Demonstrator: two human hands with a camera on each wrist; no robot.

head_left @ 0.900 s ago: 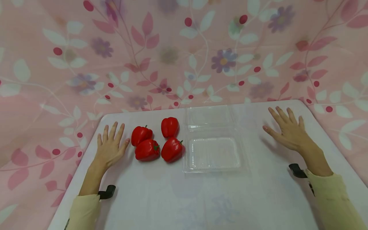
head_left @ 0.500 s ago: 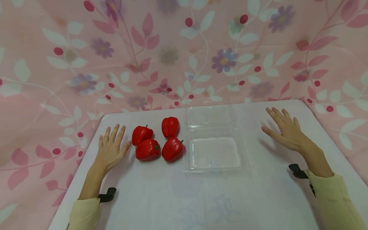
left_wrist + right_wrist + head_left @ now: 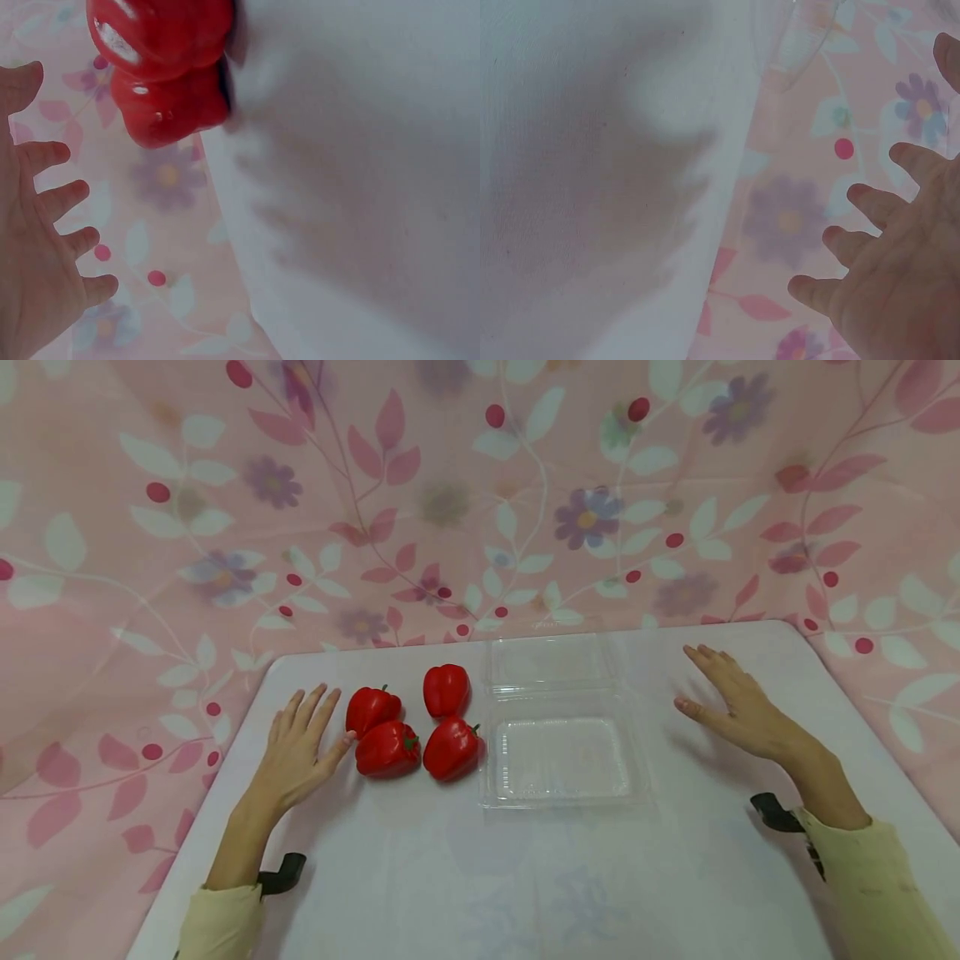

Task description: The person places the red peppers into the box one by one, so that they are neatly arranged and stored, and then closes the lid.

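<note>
My left hand [image 3: 294,760], fingers spread and relaxed, hovers at the left of the table with its thumb tip right by the nearest red bell peppers. Several such peppers lie in a cluster: one at the front left [image 3: 387,750], one behind it [image 3: 372,710], one at the back right [image 3: 446,691] and one at the front right [image 3: 452,749]. Two peppers [image 3: 169,105] show beyond the thumb in the left wrist view. To their right sits a clear plastic clamshell box [image 3: 562,760], its lid [image 3: 547,662] folded back. My right hand [image 3: 742,714] hovers right of the box, fingers extended, holding nothing.
A white-covered table [image 3: 420,877] carries everything. Behind it hangs a pink floral cloth [image 3: 450,510], which the box lid's far edge overlaps in the head view. Black wrist mounts [image 3: 776,812] stick out from both sleeves.
My left hand has moved slightly right, its thumb now closer to the peppers. My right hand has shifted a little left and turned, its fingers closer together. The peppers and box stay put.
</note>
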